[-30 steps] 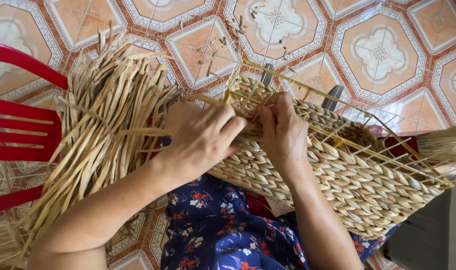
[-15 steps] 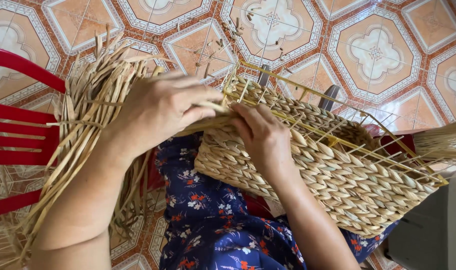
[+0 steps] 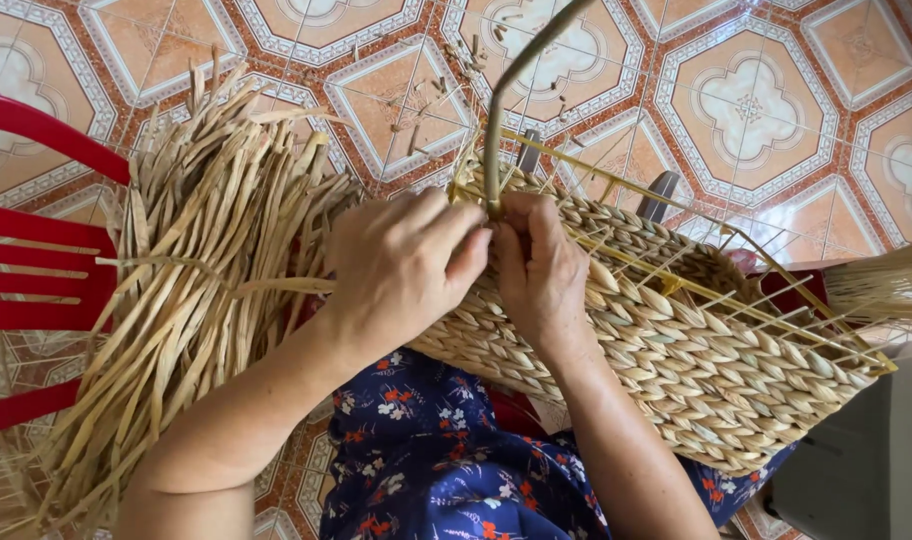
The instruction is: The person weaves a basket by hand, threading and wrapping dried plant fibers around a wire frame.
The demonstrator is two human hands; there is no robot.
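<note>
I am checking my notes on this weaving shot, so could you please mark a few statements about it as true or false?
1. Both hands meet at the basket's upper rim. True.
2. The left hand rests on the red chair. False: it is at the basket, beside the right hand.
3. A strand rises from between the fingers. True.
4. The loose fibre bundle lies right of the basket. False: it lies left.
5. The floor is plain grey. False: patterned tiles.

I see basket (image 3: 696, 380): braided dry straw, matt, rough | frame (image 3: 676, 262): thin yellow-coated wire, smooth | loose strands (image 3: 196, 290): dry, matt fibre | chair (image 3: 36, 290): glossy red plastic | floor (image 3: 756, 100): glazed patterned tile | skirt (image 3: 426, 470): floral cloth
</note>
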